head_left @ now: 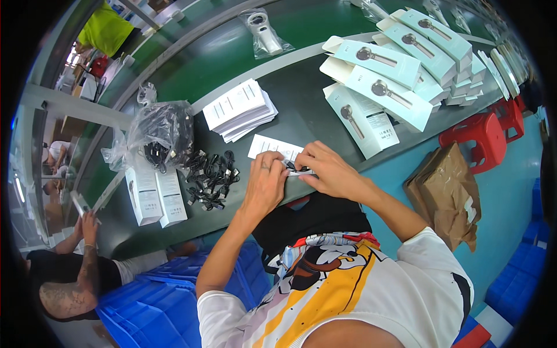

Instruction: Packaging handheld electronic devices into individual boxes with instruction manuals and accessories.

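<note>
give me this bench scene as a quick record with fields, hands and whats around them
left hand: pinching a small black cable together with the right hand
right hand: on the same cable, above a white leaflet
left of hands: loose cable pile, two white boxes
behind: leaflet stack
right: teal boxes
surface: dark bench

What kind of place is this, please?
Probably a factory packing line: a long green conveyor belt, stacked teal product boxes, a pile of bundled black cables, and another person's hands working alongside.
</note>
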Demonstrator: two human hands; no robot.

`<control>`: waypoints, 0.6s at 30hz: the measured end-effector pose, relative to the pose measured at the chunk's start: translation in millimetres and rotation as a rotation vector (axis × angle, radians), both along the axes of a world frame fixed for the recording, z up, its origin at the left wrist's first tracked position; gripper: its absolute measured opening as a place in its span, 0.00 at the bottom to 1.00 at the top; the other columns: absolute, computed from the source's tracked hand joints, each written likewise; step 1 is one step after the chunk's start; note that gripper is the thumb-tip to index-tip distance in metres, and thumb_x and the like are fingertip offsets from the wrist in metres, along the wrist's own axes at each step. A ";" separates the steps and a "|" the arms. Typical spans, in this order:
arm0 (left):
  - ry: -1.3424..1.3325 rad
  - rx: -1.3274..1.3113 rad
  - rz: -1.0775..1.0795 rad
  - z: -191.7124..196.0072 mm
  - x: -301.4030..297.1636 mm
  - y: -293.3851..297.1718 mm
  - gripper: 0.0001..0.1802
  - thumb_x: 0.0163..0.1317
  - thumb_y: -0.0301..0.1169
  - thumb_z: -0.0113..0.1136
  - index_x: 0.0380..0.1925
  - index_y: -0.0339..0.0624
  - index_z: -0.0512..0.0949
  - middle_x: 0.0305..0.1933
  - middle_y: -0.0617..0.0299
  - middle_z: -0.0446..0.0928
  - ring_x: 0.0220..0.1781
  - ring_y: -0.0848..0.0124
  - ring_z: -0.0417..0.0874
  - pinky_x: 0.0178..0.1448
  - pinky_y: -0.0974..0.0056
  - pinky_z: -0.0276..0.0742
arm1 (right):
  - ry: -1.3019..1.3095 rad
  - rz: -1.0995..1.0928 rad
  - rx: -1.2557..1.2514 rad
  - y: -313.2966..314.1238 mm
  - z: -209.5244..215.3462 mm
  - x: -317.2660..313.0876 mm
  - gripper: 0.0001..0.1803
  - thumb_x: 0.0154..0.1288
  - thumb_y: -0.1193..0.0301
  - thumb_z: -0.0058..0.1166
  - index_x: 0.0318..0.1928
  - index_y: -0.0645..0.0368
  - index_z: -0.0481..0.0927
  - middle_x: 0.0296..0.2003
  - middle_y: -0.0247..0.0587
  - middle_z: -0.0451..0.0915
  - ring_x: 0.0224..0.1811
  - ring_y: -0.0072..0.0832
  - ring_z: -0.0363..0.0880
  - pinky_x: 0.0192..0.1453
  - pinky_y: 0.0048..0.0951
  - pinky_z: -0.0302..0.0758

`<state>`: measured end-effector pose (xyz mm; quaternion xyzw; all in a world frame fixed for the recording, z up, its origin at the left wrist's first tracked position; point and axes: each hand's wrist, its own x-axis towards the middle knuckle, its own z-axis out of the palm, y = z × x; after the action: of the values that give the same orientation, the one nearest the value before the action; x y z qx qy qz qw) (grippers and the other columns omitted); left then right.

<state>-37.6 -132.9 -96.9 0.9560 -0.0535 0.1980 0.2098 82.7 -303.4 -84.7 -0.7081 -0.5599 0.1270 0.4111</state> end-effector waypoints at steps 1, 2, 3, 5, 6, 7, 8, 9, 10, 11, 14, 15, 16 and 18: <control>0.009 -0.014 0.018 -0.8 0.5 -1.1 0.08 0.54 0.22 0.61 0.31 0.36 0.71 0.45 0.51 0.72 0.49 0.53 0.72 0.50 0.53 0.66 | 0.001 -0.007 0.004 0.4 -0.3 -0.4 0.11 0.55 0.75 0.62 0.38 0.59 0.74 0.39 0.42 0.70 0.44 0.41 0.70 0.47 0.36 0.69; 0.017 -0.028 0.034 -1.0 0.9 -2.1 0.08 0.54 0.22 0.61 0.31 0.36 0.71 0.45 0.52 0.72 0.48 0.53 0.72 0.50 0.53 0.66 | -0.001 -0.016 -0.009 0.6 -0.2 -1.1 0.11 0.55 0.76 0.61 0.37 0.59 0.74 0.39 0.43 0.70 0.44 0.42 0.70 0.47 0.37 0.69; 0.017 -0.024 0.021 -0.8 1.2 -3.0 0.08 0.54 0.22 0.61 0.31 0.36 0.71 0.45 0.52 0.72 0.48 0.53 0.72 0.50 0.53 0.66 | -0.002 -0.030 -0.022 0.2 -0.7 -1.6 0.10 0.56 0.77 0.60 0.37 0.60 0.73 0.38 0.44 0.70 0.43 0.42 0.71 0.47 0.38 0.69; 0.054 -0.022 0.069 0.6 0.9 -4.2 0.08 0.54 0.22 0.61 0.31 0.37 0.72 0.43 0.52 0.71 0.48 0.53 0.72 0.50 0.53 0.66 | -0.002 -0.041 0.015 3.6 -7.6 -2.7 0.09 0.56 0.77 0.60 0.36 0.60 0.73 0.37 0.44 0.70 0.43 0.43 0.71 0.47 0.39 0.69; 0.051 -0.019 0.052 0.2 -0.2 -3.3 0.08 0.54 0.22 0.61 0.31 0.37 0.72 0.43 0.52 0.71 0.48 0.53 0.72 0.50 0.53 0.66 | -0.002 -0.040 0.048 5.0 -10.5 -2.7 0.09 0.56 0.78 0.59 0.36 0.61 0.73 0.36 0.44 0.71 0.42 0.43 0.71 0.47 0.40 0.69; 0.079 -0.028 0.052 -0.5 -1.5 -0.6 0.08 0.54 0.23 0.62 0.32 0.37 0.72 0.44 0.51 0.71 0.48 0.53 0.72 0.50 0.53 0.66 | -0.006 -0.057 0.050 5.0 -10.7 -1.6 0.09 0.56 0.78 0.59 0.36 0.61 0.73 0.36 0.44 0.71 0.42 0.43 0.71 0.47 0.40 0.69; 0.106 -0.036 0.053 0.2 0.5 1.9 0.09 0.54 0.24 0.62 0.33 0.37 0.72 0.45 0.51 0.71 0.49 0.53 0.72 0.51 0.54 0.66 | -0.021 -0.049 0.075 4.6 -10.0 0.0 0.08 0.56 0.78 0.58 0.35 0.61 0.73 0.36 0.44 0.71 0.42 0.43 0.71 0.47 0.40 0.69; 0.099 -0.033 0.044 6.1 4.2 3.6 0.09 0.54 0.24 0.62 0.33 0.37 0.72 0.45 0.51 0.71 0.49 0.53 0.72 0.51 0.54 0.66 | -0.036 -0.033 0.100 5.4 -10.0 1.1 0.08 0.56 0.79 0.58 0.35 0.61 0.73 0.35 0.44 0.71 0.43 0.43 0.71 0.47 0.41 0.69; 0.070 -0.037 0.017 17.8 9.1 4.0 0.10 0.54 0.25 0.62 0.35 0.37 0.72 0.47 0.50 0.71 0.50 0.53 0.72 0.51 0.54 0.66 | -0.008 -0.033 0.127 5.4 -10.7 1.6 0.08 0.55 0.79 0.58 0.35 0.60 0.73 0.35 0.44 0.72 0.43 0.43 0.71 0.48 0.40 0.69; 0.040 -0.042 -0.008 30.7 15.2 4.1 0.12 0.54 0.26 0.63 0.36 0.37 0.72 0.49 0.49 0.71 0.51 0.52 0.72 0.51 0.54 0.66 | -0.017 -0.041 0.129 5.2 -10.9 2.6 0.08 0.55 0.79 0.58 0.35 0.60 0.73 0.35 0.44 0.72 0.43 0.43 0.71 0.48 0.40 0.69; -0.095 -0.010 -0.159 77.1 63.0 1.8 0.15 0.54 0.26 0.62 0.41 0.35 0.72 0.56 0.48 0.71 0.57 0.50 0.71 0.59 0.51 0.66 | -0.040 -0.065 0.137 5.6 -13.6 2.9 0.08 0.55 0.79 0.58 0.34 0.60 0.73 0.36 0.44 0.73 0.44 0.43 0.71 0.47 0.40 0.70; -0.145 0.021 -0.230 94.6 85.5 -5.2 0.15 0.54 0.25 0.62 0.42 0.35 0.72 0.56 0.48 0.71 0.57 0.50 0.71 0.59 0.52 0.67 | 0.003 -0.098 0.139 6.0 -18.3 3.5 0.07 0.55 0.79 0.58 0.34 0.61 0.74 0.36 0.44 0.73 0.43 0.43 0.71 0.46 0.40 0.70; -0.200 0.054 -0.302 109.2 110.1 -13.5 0.15 0.55 0.25 0.61 0.42 0.35 0.72 0.55 0.49 0.71 0.57 0.50 0.71 0.59 0.53 0.67 | 0.041 -0.132 0.142 6.0 -21.2 5.6 0.07 0.54 0.79 0.58 0.34 0.61 0.74 0.35 0.44 0.73 0.42 0.43 0.72 0.45 0.40 0.70; -0.243 0.060 -0.385 125.4 159.3 -24.2 0.17 0.54 0.24 0.60 0.46 0.36 0.73 0.54 0.48 0.73 0.58 0.49 0.71 0.61 0.53 0.68 | 0.036 -0.149 0.175 7.0 -24.2 6.4 0.07 0.54 0.78 0.58 0.34 0.61 0.74 0.35 0.44 0.73 0.42 0.43 0.72 0.44 0.40 0.71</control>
<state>121.7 -157.1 28.5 0.9031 -0.2657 0.2661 0.2073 89.1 -296.4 -108.9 -0.7069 -0.5069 0.0595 0.4897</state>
